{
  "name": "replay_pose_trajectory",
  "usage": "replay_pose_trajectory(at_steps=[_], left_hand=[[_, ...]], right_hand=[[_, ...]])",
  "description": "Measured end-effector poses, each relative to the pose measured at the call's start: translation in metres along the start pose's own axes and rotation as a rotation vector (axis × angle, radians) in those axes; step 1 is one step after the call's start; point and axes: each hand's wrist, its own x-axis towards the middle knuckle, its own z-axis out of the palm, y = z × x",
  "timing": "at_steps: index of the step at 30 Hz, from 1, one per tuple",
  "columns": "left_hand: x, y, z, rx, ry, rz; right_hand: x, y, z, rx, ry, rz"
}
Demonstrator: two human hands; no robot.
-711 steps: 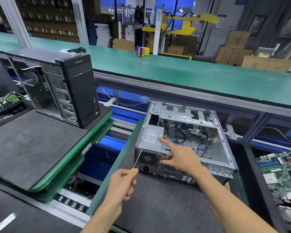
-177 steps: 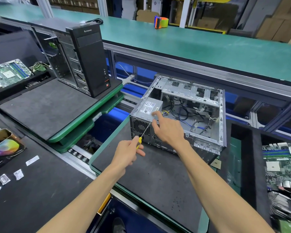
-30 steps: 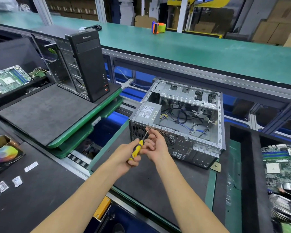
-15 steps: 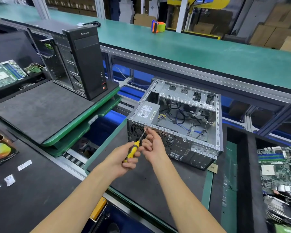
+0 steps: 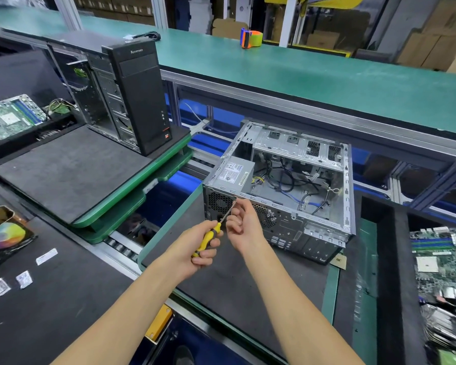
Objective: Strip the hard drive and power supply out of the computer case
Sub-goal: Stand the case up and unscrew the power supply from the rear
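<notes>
An open silver computer case [image 5: 324,225] lies on its side on a dark mat. The grey power supply [image 5: 233,176] with a white label sits in its near left corner, beside loose black and blue cables [image 5: 287,180]. My left hand [image 5: 195,245] grips a yellow-handled screwdriver [image 5: 208,237] whose tip meets the case's rear panel at the power supply's upper edge. My right hand [image 5: 244,223] is just right of the shaft, fingers curled with the fingertips pinched at it near the tip. No hard drive can be made out.
A black tower case [image 5: 134,93] stands on a green-edged pallet [image 5: 132,191] to the left. Motherboards lie in trays at far left [image 5: 9,117] and far right [image 5: 442,262]. Small packets [image 5: 24,279] lie on the near left mat. A tape dispenser [image 5: 251,38] sits on the green bench behind.
Both hands stay at the rear panel by the power supply. The head camera has shifted slightly; hands and screwdriver hold nearly the same place on the case.
</notes>
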Motion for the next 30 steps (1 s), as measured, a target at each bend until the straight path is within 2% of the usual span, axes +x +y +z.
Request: replay_pose_trajectory(at_steps=[9,11,15,17,19,22,30], left_hand=[[-0.008,-0.002,-0.02,0.131,-0.084,0.098],[-0.007,0.002,-0.02,0.107,-0.093,0.134],[-0.001,0.015,-0.012,0.066,-0.016,0.213],[0.002,0.021,-0.009,0.06,0.026,0.234],[0.005,0.024,-0.009,0.045,0.057,0.239],[0.009,0.025,-0.01,0.019,0.088,0.236],[0.019,0.024,-0.009,0.004,0.085,0.218]], right_hand=[[-0.018,-0.01,0.004,-0.522,-0.007,-0.281],[-0.02,-0.016,0.013,-0.741,-0.016,-0.441],[-0.012,-0.042,0.031,-1.219,0.011,-0.883],[-0.004,-0.054,0.035,-1.478,0.082,-1.022],[0.005,-0.062,0.037,-1.673,0.151,-1.068],[0.016,-0.066,0.038,-1.828,0.165,-1.049],[0.025,-0.063,0.029,-1.906,0.105,-1.077]])
